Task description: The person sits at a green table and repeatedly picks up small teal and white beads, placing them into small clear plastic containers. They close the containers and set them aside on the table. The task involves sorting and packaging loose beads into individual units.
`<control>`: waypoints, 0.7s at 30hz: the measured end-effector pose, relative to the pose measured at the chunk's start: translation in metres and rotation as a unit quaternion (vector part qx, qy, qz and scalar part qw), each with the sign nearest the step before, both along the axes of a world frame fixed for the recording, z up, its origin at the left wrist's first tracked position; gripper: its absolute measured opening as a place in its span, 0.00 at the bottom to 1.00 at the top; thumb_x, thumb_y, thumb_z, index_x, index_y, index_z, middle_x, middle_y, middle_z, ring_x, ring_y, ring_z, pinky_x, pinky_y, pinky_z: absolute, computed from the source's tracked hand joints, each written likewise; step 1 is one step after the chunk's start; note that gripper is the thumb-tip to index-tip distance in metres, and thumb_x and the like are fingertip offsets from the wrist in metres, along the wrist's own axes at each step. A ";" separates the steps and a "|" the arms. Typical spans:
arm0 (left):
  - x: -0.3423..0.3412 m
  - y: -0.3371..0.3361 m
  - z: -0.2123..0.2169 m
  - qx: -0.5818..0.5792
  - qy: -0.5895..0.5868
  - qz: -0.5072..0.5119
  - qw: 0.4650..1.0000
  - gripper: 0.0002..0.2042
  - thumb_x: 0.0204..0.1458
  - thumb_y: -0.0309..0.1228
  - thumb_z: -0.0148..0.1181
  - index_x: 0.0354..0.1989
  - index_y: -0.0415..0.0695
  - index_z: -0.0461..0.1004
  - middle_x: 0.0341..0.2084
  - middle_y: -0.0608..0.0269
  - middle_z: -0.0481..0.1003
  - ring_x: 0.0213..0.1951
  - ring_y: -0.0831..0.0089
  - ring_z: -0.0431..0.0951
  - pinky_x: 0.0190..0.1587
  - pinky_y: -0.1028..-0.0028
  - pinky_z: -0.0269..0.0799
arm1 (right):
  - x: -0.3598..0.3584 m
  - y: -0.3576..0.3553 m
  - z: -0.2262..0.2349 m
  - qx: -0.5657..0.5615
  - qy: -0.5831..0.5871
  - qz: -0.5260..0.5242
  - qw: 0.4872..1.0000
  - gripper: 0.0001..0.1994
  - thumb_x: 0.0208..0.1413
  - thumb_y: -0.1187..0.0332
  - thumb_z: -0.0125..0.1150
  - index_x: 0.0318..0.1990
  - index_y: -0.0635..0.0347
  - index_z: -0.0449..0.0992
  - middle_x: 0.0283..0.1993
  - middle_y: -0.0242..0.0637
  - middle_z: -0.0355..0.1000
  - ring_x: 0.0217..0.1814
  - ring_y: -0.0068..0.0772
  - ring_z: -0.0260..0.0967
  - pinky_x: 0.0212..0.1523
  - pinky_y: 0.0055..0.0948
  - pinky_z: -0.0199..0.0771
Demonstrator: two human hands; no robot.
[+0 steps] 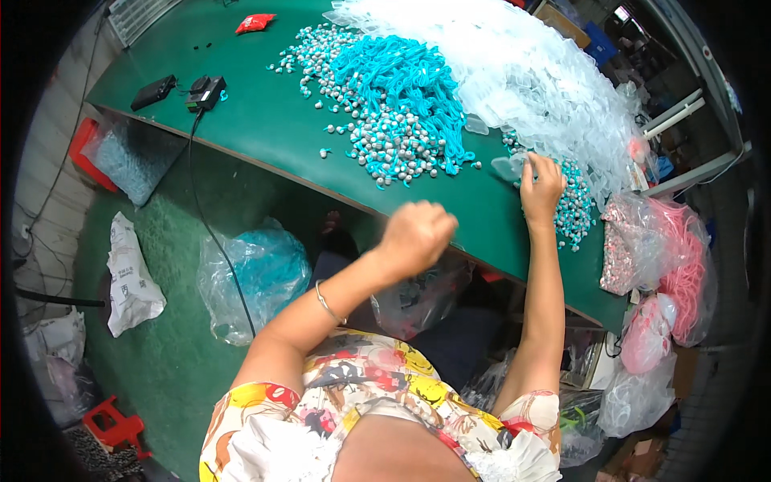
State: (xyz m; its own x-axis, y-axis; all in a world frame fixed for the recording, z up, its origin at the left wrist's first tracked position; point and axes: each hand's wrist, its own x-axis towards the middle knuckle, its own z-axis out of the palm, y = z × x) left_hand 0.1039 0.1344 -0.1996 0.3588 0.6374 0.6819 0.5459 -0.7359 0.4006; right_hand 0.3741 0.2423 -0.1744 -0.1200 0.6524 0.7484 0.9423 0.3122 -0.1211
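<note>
My left hand (417,238) is curled closed over the table's near edge, slightly blurred; whatever it may hold is hidden. My right hand (543,186) pinches a small clear plastic piece (506,167) at its fingertips, just above the table. Beside and beneath that hand spreads a pile of small turquoise-and-silver beaded parts (573,205). Left of it lies a large heap of turquoise cords (405,76), with many silver round beads (393,136) along its near side. Behind the right hand rises a big mound of clear plastic pieces (546,88).
The green table (265,120) carries a red packet (255,22), a black box (153,92) and a corded black device (206,93). Bags of pink cords (683,273) hang by the right edge. On the floor are a turquoise-filled bag (261,265), a white sack (131,277) and a red stool (115,423).
</note>
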 end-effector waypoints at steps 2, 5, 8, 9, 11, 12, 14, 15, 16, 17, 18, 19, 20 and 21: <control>-0.012 0.023 0.000 0.003 0.009 0.100 0.995 0.08 0.45 0.25 0.63 0.35 0.46 0.76 0.27 0.62 0.71 0.33 0.60 0.73 0.34 0.62 0.66 | 0.002 -0.010 -0.004 -0.078 0.080 0.086 0.990 0.07 0.55 0.70 0.62 0.39 0.59 0.81 0.36 0.39 0.77 0.38 0.37 0.74 0.42 0.35 0.70; -0.016 0.046 0.003 0.025 0.028 0.174 0.984 0.08 0.44 0.25 0.63 0.34 0.47 0.77 0.29 0.64 0.72 0.36 0.63 0.73 0.37 0.62 0.64 | -0.007 -0.028 -0.007 -0.246 0.186 0.156 0.938 0.08 0.55 0.71 0.60 0.39 0.64 0.81 0.34 0.41 0.77 0.34 0.33 0.74 0.37 0.31 0.72; -0.009 0.063 0.002 0.047 0.063 0.193 0.978 0.06 0.45 0.26 0.63 0.33 0.48 0.78 0.30 0.66 0.72 0.37 0.64 0.72 0.37 0.63 0.62 | -0.012 -0.030 -0.018 -0.342 0.219 0.172 0.897 0.10 0.54 0.70 0.61 0.40 0.65 0.81 0.34 0.41 0.77 0.35 0.30 0.74 0.36 0.29 0.72; -0.008 0.068 -0.002 0.055 0.076 0.196 0.976 0.06 0.45 0.26 0.63 0.33 0.48 0.78 0.30 0.66 0.72 0.36 0.64 0.72 0.36 0.63 0.61 | -0.021 -0.034 -0.013 -0.356 0.211 0.168 0.895 0.10 0.54 0.70 0.61 0.40 0.65 0.81 0.34 0.40 0.77 0.35 0.30 0.74 0.36 0.29 0.73; -0.004 0.074 -0.004 0.068 0.091 0.197 0.974 0.05 0.46 0.26 0.62 0.32 0.48 0.78 0.30 0.66 0.72 0.36 0.64 0.71 0.36 0.63 0.61 | -0.031 -0.039 -0.001 -0.364 0.155 0.161 0.904 0.11 0.53 0.70 0.63 0.42 0.65 0.81 0.36 0.40 0.77 0.35 0.33 0.74 0.37 0.31 0.74; -0.002 0.074 -0.004 0.069 0.096 0.193 0.974 0.04 0.46 0.26 0.62 0.31 0.48 0.77 0.29 0.66 0.72 0.36 0.64 0.71 0.36 0.63 0.61 | -0.029 -0.039 -0.002 -0.333 0.160 0.163 0.915 0.10 0.53 0.70 0.63 0.42 0.64 0.81 0.36 0.40 0.77 0.35 0.33 0.74 0.37 0.31 0.74; 0.001 0.073 -0.005 0.064 0.079 0.180 0.978 0.03 0.46 0.27 0.62 0.30 0.48 0.77 0.29 0.66 0.72 0.36 0.63 0.72 0.36 0.63 0.61 | -0.025 -0.037 -0.004 -0.272 0.168 0.168 0.933 0.10 0.53 0.71 0.63 0.42 0.64 0.80 0.37 0.40 0.77 0.35 0.33 0.74 0.37 0.31 0.74; 0.004 0.070 -0.003 0.058 0.059 0.167 0.983 0.03 0.46 0.27 0.62 0.30 0.47 0.77 0.29 0.66 0.72 0.36 0.63 0.72 0.36 0.63 0.62 | -0.017 -0.036 -0.003 -0.243 0.175 0.166 0.939 0.09 0.53 0.73 0.63 0.41 0.63 0.80 0.37 0.40 0.77 0.35 0.32 0.74 0.37 0.30 0.74; 0.006 0.066 -0.002 0.052 0.038 0.154 0.986 0.03 0.46 0.27 0.63 0.29 0.47 0.76 0.28 0.65 0.71 0.36 0.63 0.72 0.35 0.62 0.62 | -0.010 -0.036 -0.002 -0.228 0.179 0.141 0.946 0.08 0.53 0.73 0.63 0.40 0.63 0.81 0.36 0.39 0.77 0.33 0.31 0.74 0.36 0.29 0.74; 0.009 0.059 -0.001 0.025 0.015 0.134 0.991 0.03 0.46 0.27 0.63 0.29 0.47 0.76 0.28 0.64 0.71 0.35 0.62 0.73 0.35 0.62 0.62 | -0.005 -0.035 -0.003 -0.216 0.193 0.128 0.948 0.07 0.53 0.74 0.63 0.39 0.63 0.81 0.36 0.39 0.77 0.33 0.31 0.73 0.36 0.29 0.74; 0.011 0.051 0.001 -0.001 -0.008 0.113 0.994 0.03 0.46 0.27 0.64 0.29 0.47 0.75 0.28 0.63 0.72 0.35 0.61 0.74 0.34 0.61 0.63 | 0.001 -0.035 -0.003 -0.204 0.206 0.114 0.950 0.07 0.53 0.74 0.63 0.39 0.63 0.81 0.35 0.39 0.77 0.32 0.31 0.73 0.36 0.29 0.74; 0.013 0.047 0.002 -0.028 -0.031 0.092 0.995 0.03 0.46 0.27 0.64 0.28 0.47 0.75 0.28 0.63 0.72 0.34 0.61 0.74 0.33 0.60 0.63 | 0.010 -0.032 -0.005 -0.180 0.185 0.094 0.961 0.06 0.53 0.74 0.62 0.38 0.62 0.81 0.34 0.39 0.77 0.31 0.30 0.74 0.36 0.29 0.74; 0.015 0.046 0.000 -0.035 -0.002 0.106 0.994 0.04 0.46 0.27 0.64 0.28 0.46 0.75 0.27 0.62 0.72 0.33 0.60 0.75 0.33 0.60 0.63 | 0.016 -0.031 -0.006 -0.178 0.194 0.074 0.962 0.07 0.53 0.74 0.62 0.39 0.61 0.82 0.35 0.40 0.78 0.31 0.30 0.74 0.36 0.29 0.74; 0.014 0.046 -0.002 -0.043 0.026 0.121 0.991 0.04 0.46 0.27 0.65 0.28 0.46 0.74 0.27 0.61 0.72 0.33 0.59 0.75 0.32 0.59 0.63 | 0.019 -0.031 -0.003 -0.177 0.186 0.045 0.965 0.07 0.53 0.74 0.62 0.38 0.60 0.82 0.35 0.39 0.78 0.33 0.33 0.75 0.37 0.30 0.74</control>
